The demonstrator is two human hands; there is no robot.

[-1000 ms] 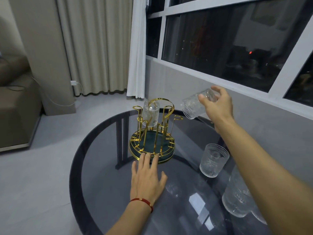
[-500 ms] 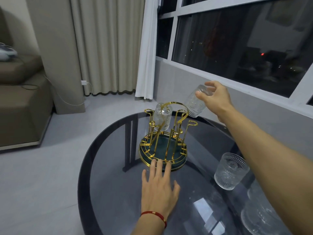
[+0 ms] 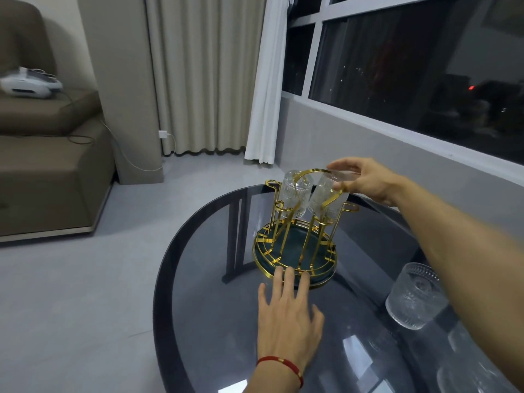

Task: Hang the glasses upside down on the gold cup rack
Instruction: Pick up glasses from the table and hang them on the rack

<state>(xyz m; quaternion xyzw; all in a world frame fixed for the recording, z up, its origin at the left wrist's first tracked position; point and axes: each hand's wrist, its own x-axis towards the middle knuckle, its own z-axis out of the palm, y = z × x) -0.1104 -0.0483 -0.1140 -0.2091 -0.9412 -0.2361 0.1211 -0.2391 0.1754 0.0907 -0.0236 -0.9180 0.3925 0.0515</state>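
Observation:
The gold cup rack (image 3: pixel 295 248) with a dark green base stands on the round glass table (image 3: pixel 215 321). One ribbed clear glass (image 3: pixel 295 194) hangs upside down on a left prong. My right hand (image 3: pixel 365 180) grips the base of a second ribbed glass (image 3: pixel 326 202), held upside down and tilted over a right prong. Flat on the table lies my left hand (image 3: pixel 286 316), fingers spread, with its fingertips touching the rack's front rim. Another glass (image 3: pixel 414 296) stands upright on the table to the right, under my right forearm.
More clear glasses (image 3: pixel 470 373) sit blurred at the table's lower right edge. A window and grey wall run behind the table on the right. A brown sofa (image 3: pixel 48 165) and curtains stand beyond the floor on the left.
My right hand has brought the glass down and left, from beside the rack's top loop onto a right prong. My left hand stays at the rack's base.

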